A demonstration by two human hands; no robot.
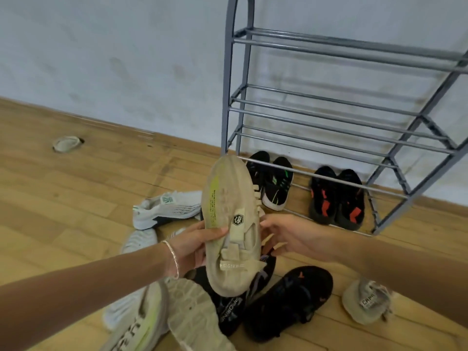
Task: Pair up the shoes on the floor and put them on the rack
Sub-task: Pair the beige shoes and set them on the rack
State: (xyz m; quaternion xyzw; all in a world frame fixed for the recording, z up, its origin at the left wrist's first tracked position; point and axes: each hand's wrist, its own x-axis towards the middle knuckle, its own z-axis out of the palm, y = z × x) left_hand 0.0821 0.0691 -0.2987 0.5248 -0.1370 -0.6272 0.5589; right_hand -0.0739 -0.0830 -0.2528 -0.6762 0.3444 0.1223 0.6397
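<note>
I see one grey metal rack (342, 107) against the pale wall, four tiers of bars showing, and I place everything else by it. On its lowest bars stand two pairs, four shoes in all: a black pair with green marks (272, 182) toward the rack's left end and a black pair with red marks (338, 198) to the right of that.

On the wooden floor (76, 198) in front of the rack lies a loose heap. I count two white sneakers, one (167, 209) just left of the rack's front corner, another (139, 240) nearer me; two black shoes (288, 302) touching each other at the heap's centre; a beige shoe with yellow-green trim (141, 323) and a sole-up beige shoe (195, 315) at the near left. One beige shoe (367, 301) sits apart, in front of the rack's right half. Far left of the rack, near the wall, lies one more pale shoe (67, 143), blurred.

Held above the heap is one tan strap shoe (233, 224), its toe pointing toward the rack's left post. My left hand (195, 245), a thin bangle (173, 257) on its wrist, grips the shoe's side, thumb across the upper. My right hand (293, 236) reaches in from the rack side, fingers loosely spread, fingertips at the shoe's straps; I cannot tell whether they pinch.
</note>
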